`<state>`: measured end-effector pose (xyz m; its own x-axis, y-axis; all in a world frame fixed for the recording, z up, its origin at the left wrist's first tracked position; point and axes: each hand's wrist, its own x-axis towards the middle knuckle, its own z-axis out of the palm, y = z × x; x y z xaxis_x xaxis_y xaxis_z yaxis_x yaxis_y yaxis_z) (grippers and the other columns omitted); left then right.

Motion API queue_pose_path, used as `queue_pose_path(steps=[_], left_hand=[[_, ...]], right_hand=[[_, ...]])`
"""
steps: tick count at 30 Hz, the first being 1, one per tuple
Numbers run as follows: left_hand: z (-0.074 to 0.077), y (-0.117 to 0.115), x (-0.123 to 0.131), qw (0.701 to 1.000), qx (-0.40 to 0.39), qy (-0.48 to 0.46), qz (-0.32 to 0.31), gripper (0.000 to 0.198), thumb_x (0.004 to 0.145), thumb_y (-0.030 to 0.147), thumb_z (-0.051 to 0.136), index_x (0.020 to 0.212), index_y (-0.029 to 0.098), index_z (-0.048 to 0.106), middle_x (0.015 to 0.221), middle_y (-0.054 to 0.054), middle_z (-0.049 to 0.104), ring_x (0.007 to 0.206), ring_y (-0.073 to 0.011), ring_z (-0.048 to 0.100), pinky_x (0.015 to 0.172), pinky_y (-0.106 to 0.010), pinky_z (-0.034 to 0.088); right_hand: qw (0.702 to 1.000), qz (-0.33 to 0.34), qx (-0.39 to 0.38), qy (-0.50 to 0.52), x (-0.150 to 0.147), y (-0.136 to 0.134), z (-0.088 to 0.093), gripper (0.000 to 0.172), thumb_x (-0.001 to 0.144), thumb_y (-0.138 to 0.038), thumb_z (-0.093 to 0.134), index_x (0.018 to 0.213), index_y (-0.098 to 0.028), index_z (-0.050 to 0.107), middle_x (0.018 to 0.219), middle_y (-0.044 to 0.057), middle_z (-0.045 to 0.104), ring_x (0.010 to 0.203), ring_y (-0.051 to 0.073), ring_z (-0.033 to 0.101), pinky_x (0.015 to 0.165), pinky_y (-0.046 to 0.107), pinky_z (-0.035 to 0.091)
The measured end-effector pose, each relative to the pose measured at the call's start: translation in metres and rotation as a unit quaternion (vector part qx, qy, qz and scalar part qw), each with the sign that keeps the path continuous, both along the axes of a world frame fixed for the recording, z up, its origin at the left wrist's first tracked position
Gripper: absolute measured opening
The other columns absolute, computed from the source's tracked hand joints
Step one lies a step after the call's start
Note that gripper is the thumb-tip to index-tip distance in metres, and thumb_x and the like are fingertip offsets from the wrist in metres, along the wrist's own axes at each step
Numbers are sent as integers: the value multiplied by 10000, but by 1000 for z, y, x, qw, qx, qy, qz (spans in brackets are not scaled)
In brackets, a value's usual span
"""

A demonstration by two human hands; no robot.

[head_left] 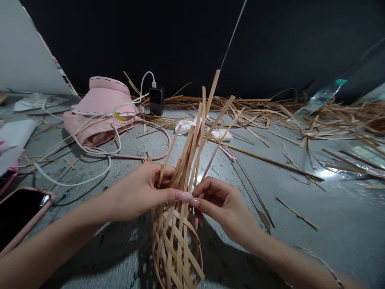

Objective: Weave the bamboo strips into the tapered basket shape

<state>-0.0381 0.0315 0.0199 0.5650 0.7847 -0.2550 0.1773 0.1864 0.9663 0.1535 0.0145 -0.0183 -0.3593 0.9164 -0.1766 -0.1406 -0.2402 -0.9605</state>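
Your left hand [155, 192] and right hand [222, 206], thumbs together, pinch the woven piece [179, 245] at its neck, its body toward six o'clock (unwoven strips [187, 150] fan toward twelve).

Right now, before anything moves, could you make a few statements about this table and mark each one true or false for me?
1. The left hand and the right hand both touch the weave. True.
2. The bottle has a green cap. True.
3. The visor is to the right of the bottle. False: the visor is far to the left of the bottle.
4. A white cable is plugged into the power bank. True.
5. The power bank lies flat. False: the power bank stands upright.
6. The phone is to the right of the weave. False: the phone is to the left of the weave.
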Motion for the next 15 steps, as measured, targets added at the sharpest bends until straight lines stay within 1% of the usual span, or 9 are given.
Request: queue_pose_path(steps=[3,6,9,12,14,15], left_hand=[[-1,0,0,1000,-1,-2,-7,64,768,165,691,831,175,692,740,37,689,724,-129,651,628,-189,460],[-2,0,1,1000,-9,-12,-10,58,759,148,695,815,161,682,732,35,688,711,-127,641,623,-192,460],[-2,-1,2,1000,-18,-24,-1,50,746,140,706,781,155,672,697,41,673,702,-127,639,618,-193,458],[0,0,2,999,-25,-34,0,43,752,158,709,770,160,670,679,46,665,708,-129,647,619,-196,458],[0,0,2,999,-20,-33,-7,34,767,180,701,787,167,676,708,42,680,717,-128,649,630,-200,462],[0,0,2,999,-15,-29,-9,38,773,191,698,796,170,678,731,37,689,724,-129,649,638,-204,465]], right_hand=[[1000,-9,-4,-18,-1,-1,1,293,603,-241,868,662,-160,592,530,-52,614,432,67,584,429,162,484],[999,1,2,-41,-1,-2,1,287,625,-256,853,674,-161,587,534,-47,607,445,69,583,436,165,478],[998,16,27,-47,0,-2,1,265,661,-259,833,749,-166,600,621,-31,621,502,78,597,462,179,497],[999,21,36,3,1,-3,2,320,696,-247,814,856,-205,540,708,-35,620,552,82,597,494,194,533],[998,16,47,39,1,-3,2,331,728,-245,788,847,-227,479,767,-37,615,561,77,592,501,200,544],[997,17,65,44,2,-3,2,305,746,-239,768,824,-225,474,795,-32,609,568,74,590,504,200,545]])
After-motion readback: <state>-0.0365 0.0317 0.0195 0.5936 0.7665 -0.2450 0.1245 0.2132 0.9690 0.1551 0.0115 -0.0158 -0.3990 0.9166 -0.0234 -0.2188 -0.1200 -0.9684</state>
